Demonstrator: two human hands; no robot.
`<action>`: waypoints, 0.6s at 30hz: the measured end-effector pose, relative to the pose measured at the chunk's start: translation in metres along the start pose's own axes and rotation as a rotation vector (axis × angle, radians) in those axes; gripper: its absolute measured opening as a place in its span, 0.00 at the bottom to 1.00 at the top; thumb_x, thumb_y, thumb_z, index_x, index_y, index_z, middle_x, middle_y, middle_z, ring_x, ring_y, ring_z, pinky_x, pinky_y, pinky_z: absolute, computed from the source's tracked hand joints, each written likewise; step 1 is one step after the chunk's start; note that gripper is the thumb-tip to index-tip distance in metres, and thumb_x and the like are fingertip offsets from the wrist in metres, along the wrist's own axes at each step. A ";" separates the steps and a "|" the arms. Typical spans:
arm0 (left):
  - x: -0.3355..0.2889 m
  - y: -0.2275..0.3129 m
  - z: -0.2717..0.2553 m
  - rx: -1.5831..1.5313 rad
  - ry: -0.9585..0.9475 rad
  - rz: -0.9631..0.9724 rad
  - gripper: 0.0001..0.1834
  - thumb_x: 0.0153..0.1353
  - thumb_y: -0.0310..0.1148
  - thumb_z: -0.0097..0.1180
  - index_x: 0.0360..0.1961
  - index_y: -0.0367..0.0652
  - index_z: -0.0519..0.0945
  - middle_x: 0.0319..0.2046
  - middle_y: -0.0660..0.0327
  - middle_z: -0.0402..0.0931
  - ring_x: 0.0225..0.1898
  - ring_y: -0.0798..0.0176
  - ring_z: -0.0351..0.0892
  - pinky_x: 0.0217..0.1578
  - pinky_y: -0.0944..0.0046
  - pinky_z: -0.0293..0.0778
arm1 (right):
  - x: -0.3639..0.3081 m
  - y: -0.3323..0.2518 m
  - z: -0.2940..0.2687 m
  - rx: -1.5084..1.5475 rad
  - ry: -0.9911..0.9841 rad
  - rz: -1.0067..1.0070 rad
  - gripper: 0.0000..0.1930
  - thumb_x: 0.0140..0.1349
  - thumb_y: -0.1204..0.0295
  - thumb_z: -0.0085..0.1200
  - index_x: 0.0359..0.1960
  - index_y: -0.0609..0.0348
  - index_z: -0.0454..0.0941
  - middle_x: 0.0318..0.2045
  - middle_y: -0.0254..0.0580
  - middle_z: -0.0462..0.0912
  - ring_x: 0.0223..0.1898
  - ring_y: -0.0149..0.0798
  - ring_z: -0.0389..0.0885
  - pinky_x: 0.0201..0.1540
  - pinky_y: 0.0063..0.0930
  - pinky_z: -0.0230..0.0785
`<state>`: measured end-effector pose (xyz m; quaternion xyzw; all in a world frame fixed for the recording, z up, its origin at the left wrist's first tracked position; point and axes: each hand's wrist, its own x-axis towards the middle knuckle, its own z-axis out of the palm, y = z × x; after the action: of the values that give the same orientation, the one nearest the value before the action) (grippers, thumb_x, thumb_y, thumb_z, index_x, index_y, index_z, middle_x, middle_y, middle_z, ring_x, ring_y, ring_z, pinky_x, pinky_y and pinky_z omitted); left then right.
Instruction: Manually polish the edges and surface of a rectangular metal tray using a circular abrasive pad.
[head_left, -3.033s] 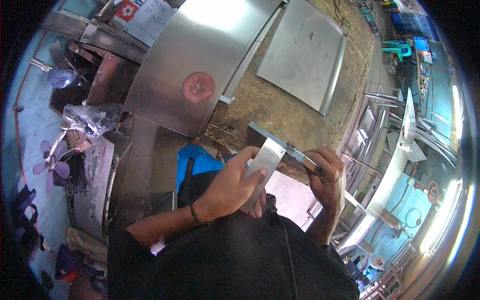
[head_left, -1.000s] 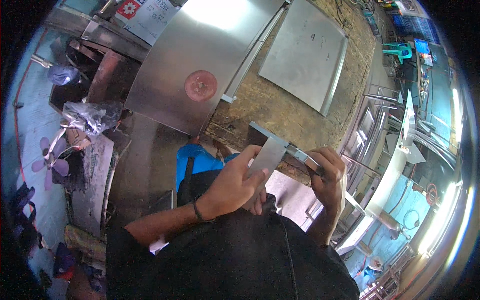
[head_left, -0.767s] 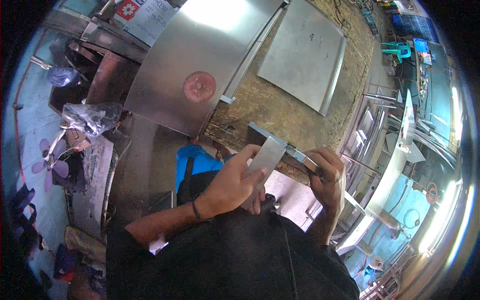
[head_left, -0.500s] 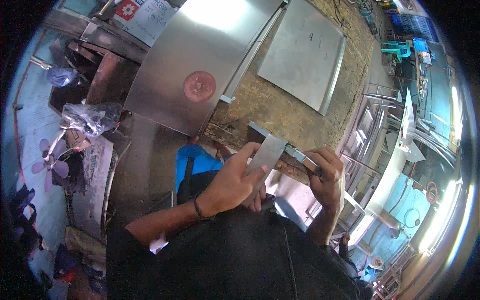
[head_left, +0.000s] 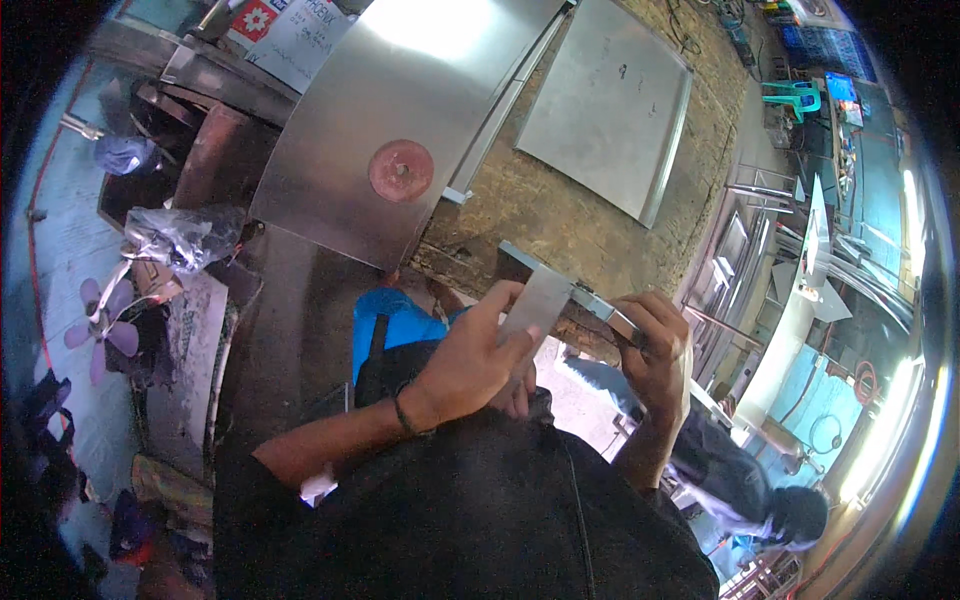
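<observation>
At the near edge of the wooden workbench (head_left: 585,235), my left hand (head_left: 465,365) is closed around a flat grey metal strip (head_left: 541,295), thumb on its face. A narrow metal bar (head_left: 596,305) crosses at the strip's upper part, one end sticking out on the left above the bench edge. My right hand (head_left: 656,345) is closed on the bar's other end, fingers curled over it. Whether the strip and the bar are joined cannot be made out. The lower end of the strip is hidden by my left hand.
A large metal sheet (head_left: 340,150) bearing a round red disc (head_left: 401,170) lies left of the bench top. A shallow metal panel (head_left: 605,110) rests farther back. A person in dark clothes (head_left: 735,475) is at the lower right, beside metal frames. A purple fan (head_left: 103,318) stands left.
A person in dark clothes has come into view at the lower right. Both my hands keep nearly the same place and hold, with the strip and bar shifted very slightly.
</observation>
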<state>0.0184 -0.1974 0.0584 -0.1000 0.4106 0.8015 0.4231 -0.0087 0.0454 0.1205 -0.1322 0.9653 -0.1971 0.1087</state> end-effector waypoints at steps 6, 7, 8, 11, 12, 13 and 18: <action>0.049 -0.043 -0.065 0.233 0.190 0.126 0.19 0.78 0.34 0.48 0.62 0.38 0.62 0.26 0.49 0.79 0.20 0.52 0.84 0.20 0.55 0.82 | -0.003 0.003 0.003 -0.009 0.011 0.010 0.16 0.45 0.79 0.62 0.39 0.60 0.87 0.34 0.44 0.86 0.38 0.50 0.84 0.41 0.41 0.76; 0.063 -0.063 -0.092 0.747 0.350 0.334 0.18 0.77 0.34 0.49 0.60 0.38 0.64 0.26 0.47 0.79 0.21 0.47 0.84 0.21 0.51 0.81 | -0.002 -0.001 -0.001 0.000 0.009 0.008 0.16 0.44 0.79 0.62 0.39 0.60 0.87 0.34 0.44 0.86 0.37 0.50 0.84 0.41 0.41 0.76; 0.077 -0.076 -0.108 1.258 0.492 0.545 0.17 0.76 0.35 0.50 0.59 0.38 0.66 0.25 0.45 0.80 0.22 0.43 0.84 0.23 0.47 0.81 | -0.003 -0.003 -0.002 -0.004 0.012 0.010 0.16 0.44 0.79 0.62 0.39 0.60 0.87 0.34 0.44 0.86 0.37 0.50 0.84 0.41 0.41 0.76; 0.097 -0.075 -0.119 1.513 0.597 0.260 0.12 0.73 0.34 0.50 0.53 0.41 0.70 0.25 0.43 0.83 0.28 0.39 0.87 0.26 0.42 0.81 | -0.001 0.002 0.000 -0.031 0.010 -0.001 0.17 0.44 0.79 0.62 0.40 0.60 0.87 0.33 0.44 0.85 0.37 0.50 0.83 0.41 0.41 0.75; 0.102 -0.078 -0.121 1.517 0.596 0.263 0.12 0.73 0.34 0.50 0.53 0.41 0.70 0.25 0.43 0.83 0.28 0.39 0.87 0.26 0.42 0.81 | -0.001 0.001 0.001 -0.036 0.017 -0.001 0.16 0.45 0.79 0.62 0.40 0.59 0.87 0.33 0.44 0.85 0.37 0.49 0.82 0.41 0.41 0.75; 0.108 -0.083 -0.123 1.546 0.582 0.259 0.11 0.73 0.33 0.50 0.51 0.40 0.70 0.26 0.43 0.83 0.30 0.38 0.86 0.27 0.40 0.80 | -0.001 0.001 0.001 -0.042 0.023 -0.001 0.16 0.45 0.79 0.62 0.40 0.59 0.87 0.32 0.44 0.84 0.37 0.49 0.82 0.40 0.42 0.75; 0.129 -0.096 -0.118 1.515 0.617 0.359 0.09 0.73 0.32 0.52 0.48 0.39 0.71 0.27 0.43 0.83 0.31 0.37 0.86 0.28 0.41 0.81 | -0.004 0.001 0.004 -0.028 0.027 0.027 0.15 0.46 0.78 0.63 0.39 0.58 0.87 0.32 0.43 0.83 0.37 0.50 0.82 0.40 0.43 0.74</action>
<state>-0.0111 -0.1788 -0.1380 0.0633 0.9452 0.3005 0.1104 -0.0045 0.0459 0.1175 -0.1180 0.9710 -0.1840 0.0967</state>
